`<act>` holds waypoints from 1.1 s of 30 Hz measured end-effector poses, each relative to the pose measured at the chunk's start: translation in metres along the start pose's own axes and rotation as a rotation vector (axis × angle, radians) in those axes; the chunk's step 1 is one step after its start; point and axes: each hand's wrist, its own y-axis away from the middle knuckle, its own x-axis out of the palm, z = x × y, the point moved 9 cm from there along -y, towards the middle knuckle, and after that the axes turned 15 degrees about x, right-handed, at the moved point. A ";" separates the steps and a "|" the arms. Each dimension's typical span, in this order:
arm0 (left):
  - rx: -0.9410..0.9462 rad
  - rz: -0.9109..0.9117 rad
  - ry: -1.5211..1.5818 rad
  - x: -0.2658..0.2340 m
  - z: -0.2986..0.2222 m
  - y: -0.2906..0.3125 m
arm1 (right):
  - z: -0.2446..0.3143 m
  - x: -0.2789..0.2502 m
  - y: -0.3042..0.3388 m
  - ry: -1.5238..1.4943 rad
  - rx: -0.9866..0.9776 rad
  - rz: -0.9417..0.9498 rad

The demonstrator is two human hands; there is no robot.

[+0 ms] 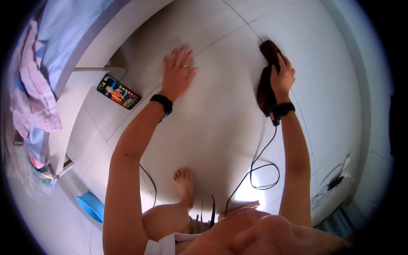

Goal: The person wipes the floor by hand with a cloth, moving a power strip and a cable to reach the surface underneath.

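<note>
My left hand (pixel 176 78) is stretched out palm down at the pale tiled floor (pixel 212 106), fingers spread, a ring on one finger. It holds nothing; whether it touches the tiles I cannot tell. To the right, my right hand (pixel 282 80) has its fingers curled onto a dark, shoe-shaped object (pixel 265 80) lying on the floor. That object is long and narrows at its middle; the hand hides part of it. Black bands circle both wrists, and a thin black cable (pixel 255 159) runs from the right one back toward my body in a loop.
A phone (pixel 119 91) with a lit screen lies left of my left hand, beside a bed frame (pixel 78 83). Pink cloth (pixel 36 80) hangs over the bed's edge. A blue basin (pixel 91 207) stands at lower left. Tangled cords (pixel 333 185) lie near the right wall. My bare foot (pixel 183 187) rests below.
</note>
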 end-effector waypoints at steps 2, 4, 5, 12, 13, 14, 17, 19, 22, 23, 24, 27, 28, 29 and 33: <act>0.027 0.047 -0.001 0.012 0.004 -0.006 | 0.017 0.017 -0.027 0.098 0.002 -0.008; 0.022 0.054 -0.024 0.016 0.008 -0.004 | 0.043 0.037 -0.049 0.089 0.008 0.009; 0.029 0.057 -0.038 0.017 0.005 -0.005 | 0.052 0.046 -0.062 0.090 0.020 0.016; 0.021 0.101 -0.005 0.017 -0.002 -0.014 | 0.164 0.107 -0.155 0.167 -0.056 -0.098; 0.010 0.120 -0.040 0.014 0.010 -0.005 | 0.204 0.123 -0.143 0.077 -0.035 0.090; 0.004 0.113 -0.014 0.015 0.006 -0.008 | 0.216 0.127 -0.152 0.090 -0.033 0.102; 0.014 0.124 0.024 0.017 -0.003 -0.013 | 0.253 0.151 -0.169 0.180 -0.082 0.124; 0.004 0.107 0.036 0.019 0.000 -0.013 | 0.283 0.169 -0.168 0.236 -0.151 0.165; -0.003 0.120 0.057 0.019 -0.001 -0.013 | 0.304 0.183 -0.150 0.299 -0.296 0.207; -0.008 0.121 0.066 0.018 -0.001 -0.013 | 0.305 0.185 -0.139 0.316 -0.365 0.213; 0.003 0.100 0.074 0.017 0.000 -0.013 | 0.301 0.184 -0.128 0.317 -0.435 0.212; 0.008 0.067 0.082 0.016 0.006 -0.007 | 0.278 0.152 -0.073 0.016 -0.612 0.210; 0.017 0.056 0.083 0.014 0.004 -0.010 | 0.260 0.134 -0.055 -0.076 -0.677 0.177; 0.018 0.047 0.074 0.010 0.006 -0.009 | 0.245 0.121 -0.034 -0.109 -0.672 0.249; 0.014 0.041 0.078 0.011 0.008 -0.008 | 0.161 0.058 0.060 -0.014 -0.729 0.510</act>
